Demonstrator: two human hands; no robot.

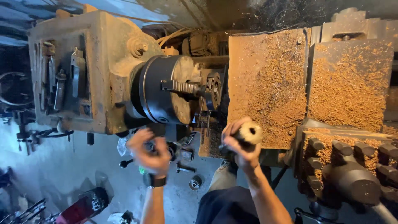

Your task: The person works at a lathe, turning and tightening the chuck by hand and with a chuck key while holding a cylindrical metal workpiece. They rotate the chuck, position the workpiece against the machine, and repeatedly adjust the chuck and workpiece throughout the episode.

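The right hand (242, 145) holds 1 short cylindrical workpiece (250, 133), fingers wrapped closed around its body, with the pale end face turned toward the camera and a dark hole at its centre. The piece appears to be metal bar stock coated in fine swarf: judged stiff, dense and fairly heavy for its bulk, not fragile, with a gritty surface that may shed chips and an end edge that may be sharp. A wrap around the barrel, as held here, suits it best; the end face and bore are poorer places for the grip. The left hand (150, 151) is motion-blurred, fingers curled, wearing 1 dark wrist band (158, 181); whether its grip is closed on anything cannot be told. Up and to the left of the right grip sits 1 lathe chuck (166, 89) with stepped jaws, a dark ringed part (214, 88) clamped at its face, well apart from the held piece. Directly above the right grip lie 2 flat machine surfaces (267, 83) covered in brown chips. To its right stands 1 tool post (350, 166) with several square-headed bolts. Below the left grip, small parts lie scattered on the floor (74, 166).
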